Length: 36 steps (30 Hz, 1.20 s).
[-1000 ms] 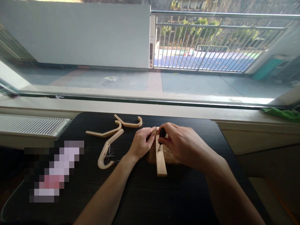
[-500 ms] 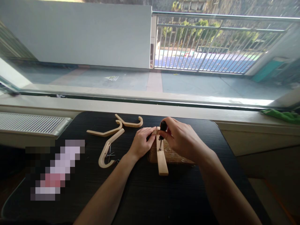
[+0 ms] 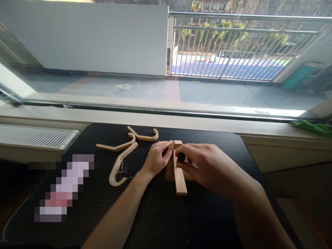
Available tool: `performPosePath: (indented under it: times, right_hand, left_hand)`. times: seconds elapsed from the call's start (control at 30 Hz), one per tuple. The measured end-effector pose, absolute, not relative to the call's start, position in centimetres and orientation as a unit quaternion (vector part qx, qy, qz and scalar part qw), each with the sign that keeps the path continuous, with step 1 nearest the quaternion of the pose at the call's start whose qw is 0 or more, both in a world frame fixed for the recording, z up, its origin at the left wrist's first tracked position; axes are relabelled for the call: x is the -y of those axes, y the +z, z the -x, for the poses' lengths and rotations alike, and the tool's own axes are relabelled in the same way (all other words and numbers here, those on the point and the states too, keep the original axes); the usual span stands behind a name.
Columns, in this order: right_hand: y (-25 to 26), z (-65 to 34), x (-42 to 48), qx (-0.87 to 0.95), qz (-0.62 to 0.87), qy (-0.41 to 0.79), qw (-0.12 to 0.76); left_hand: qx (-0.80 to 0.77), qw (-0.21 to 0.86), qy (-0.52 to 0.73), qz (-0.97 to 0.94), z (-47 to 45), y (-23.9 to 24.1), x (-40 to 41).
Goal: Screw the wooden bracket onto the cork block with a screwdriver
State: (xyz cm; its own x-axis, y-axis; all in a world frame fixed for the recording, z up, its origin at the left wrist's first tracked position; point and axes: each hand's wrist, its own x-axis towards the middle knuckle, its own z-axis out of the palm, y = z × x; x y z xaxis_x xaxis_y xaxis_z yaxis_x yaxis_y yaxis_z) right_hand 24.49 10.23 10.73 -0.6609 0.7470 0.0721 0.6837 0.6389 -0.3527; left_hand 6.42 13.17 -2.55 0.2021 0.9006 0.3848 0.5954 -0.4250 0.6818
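Note:
With my right hand (image 3: 201, 162) I grip a screwdriver by its black handle (image 3: 181, 158); the shaft and tip are hidden behind my fingers. It is over a pale wooden hook piece (image 3: 181, 183) lying across a brown, rough-surfaced board (image 3: 169, 174). My left hand (image 3: 157, 158) holds the board's left edge, thumb and index finger close to the wooden piece's far end. To the left lie three similar pale wooden hooks: one with screw holes (image 3: 115, 169), another behind it (image 3: 115, 148), a third at the back (image 3: 145, 138). Several loose screws (image 3: 122, 171) rest beside the nearest hook.
The black table (image 3: 160, 221) has rounded corners and stands against a windowsill (image 3: 145, 119). A white radiator (image 3: 36, 136) is at the left. On the sill at right lies a green cloth (image 3: 312, 128). A blurred-out patch (image 3: 64, 188) covers something at the table's left.
My right hand has come nearer and lower with the screwdriver, whose shaft is now hidden. The wooden piece's far end shows more fully. My left hand stays in place.

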Motion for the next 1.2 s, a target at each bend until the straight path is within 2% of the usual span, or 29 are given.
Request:
performPosePath:
  times: [0.3, 0.63, 0.87, 1.2]
  right_hand:
    - [11.2, -24.6, -9.7, 0.884, 0.451, 0.1, 0.068]
    - [11.3, -24.2, -9.4, 0.89, 0.438, 0.095, 0.085]
    - [11.4, -24.0, -9.6, 0.864, 0.496, 0.065, 0.065]
    - [14.4, -22.8, -9.5, 0.848, 0.52, 0.003, -0.101]
  left_hand:
    - [-0.5, 0.19, 0.39, -0.75, -6.4, -2.7, -13.1]
    - [-0.502, 0.179, 0.394, -0.749, -6.4, -2.8, -13.2]
    - [-0.504, 0.174, 0.388, -0.751, -6.5, -2.6, -13.1]
    - [-0.501, 0.164, 0.398, -0.751, -6.5, -3.2, -13.2]
